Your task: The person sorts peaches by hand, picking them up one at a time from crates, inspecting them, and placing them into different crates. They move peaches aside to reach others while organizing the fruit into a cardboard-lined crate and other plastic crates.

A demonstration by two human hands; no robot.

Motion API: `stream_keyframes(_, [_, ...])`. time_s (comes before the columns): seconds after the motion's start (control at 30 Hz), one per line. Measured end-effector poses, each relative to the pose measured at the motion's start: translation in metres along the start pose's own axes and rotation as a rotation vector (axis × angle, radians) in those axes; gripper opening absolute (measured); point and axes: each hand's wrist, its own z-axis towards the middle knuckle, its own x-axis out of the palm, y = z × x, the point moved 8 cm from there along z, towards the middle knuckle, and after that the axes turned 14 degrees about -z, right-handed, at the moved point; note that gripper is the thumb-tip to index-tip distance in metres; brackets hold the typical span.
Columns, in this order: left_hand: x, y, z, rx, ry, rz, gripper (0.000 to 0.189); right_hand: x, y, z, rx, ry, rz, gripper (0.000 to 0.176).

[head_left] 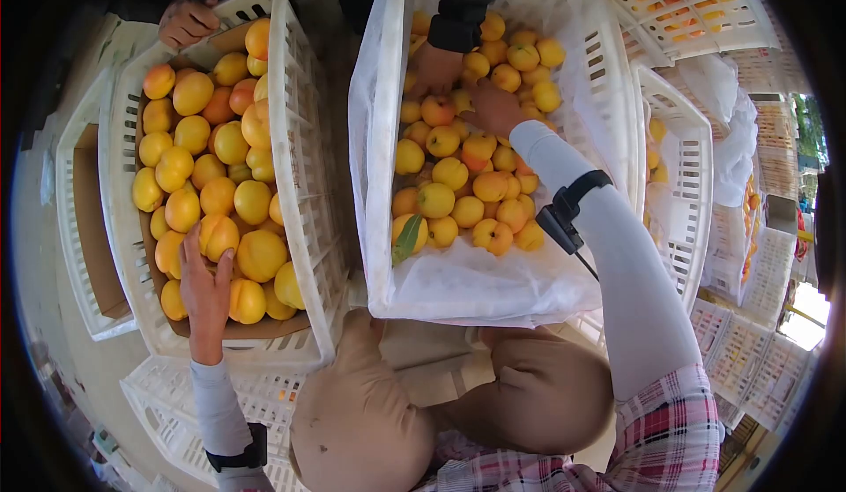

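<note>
My left hand (206, 285) is in the left white crate (304, 183), its fingers curved round a yellow-orange fruit (218, 237) near the crate's lower left. Beneath that fruit lie many others on a brown cardboard lining. In the middle crate (376, 183), lined with white sheeting (493, 285), my right hand (493, 107) reaches down among the fruits (436, 199); its fingertips are partly hidden, and what they hold cannot be made out. A co-worker's hand (436, 69) is close beside it. One green leaf (407, 238) lies on the fruits at the lower left.
Another hand of the co-worker (188, 22) rests on the left crate's far rim. A crate with cardboard (97, 227) stands at far left. More fruit crates (696, 227) and stacked crates (767, 280) stand at right. An upturned-looking crate (167, 404) is below left.
</note>
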Motion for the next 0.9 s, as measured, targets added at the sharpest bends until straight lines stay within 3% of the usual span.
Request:
stream_keyframes(0.3, [0.002,0.006,0.000,-0.003,0.008,0.019,0.053,0.057,0.010,0.040,0.000,0.200,-0.306,0.038])
stream_keyframes(0.37, [0.000,0.003,0.002,-0.002,0.000,0.020,0.053,0.054,0.008,0.042,0.019,0.079,-0.296,0.042])
stream_keyframes(0.47, [0.000,-0.001,0.001,-0.034,-0.003,-0.038,0.053,0.018,0.015,0.021,-0.032,0.061,-0.176,0.040])
stream_keyframes(0.53, [0.001,0.002,0.001,-0.161,0.047,-0.031,0.054,-0.006,0.008,0.003,-0.031,-0.011,-0.118,0.044])
stream_keyframes(0.6, [0.002,0.004,0.001,-0.075,0.016,-0.034,0.054,-0.025,-0.004,-0.015,-0.026,-0.092,-0.070,0.048])
stream_keyframes(0.67, [0.000,0.003,0.000,0.011,-0.025,-0.041,0.055,-0.056,-0.011,-0.036,-0.067,-0.337,0.177,0.049])
stream_keyframes(0.7, [0.000,0.002,0.000,0.026,-0.023,-0.040,0.055,-0.075,-0.006,-0.047,-0.071,-0.345,0.163,0.049])
stream_keyframes(0.77, [-0.002,-0.003,-0.001,0.043,-0.036,-0.047,0.055,-0.070,-0.001,-0.067,0.229,0.227,1.102,0.051])
stream_keyframes(0.8, [-0.003,-0.004,0.000,0.021,-0.003,-0.049,0.055,-0.073,0.001,-0.077,0.222,0.220,1.094,0.051])
stream_keyframes(0.87, [-0.007,-0.007,0.002,0.005,0.019,-0.049,0.055,-0.071,0.025,-0.097,0.189,0.445,1.969,0.047])
stream_keyframes(0.9, [-0.008,-0.010,0.002,0.006,0.032,-0.050,0.054,-0.078,0.032,-0.105,0.182,0.441,1.969,0.047])
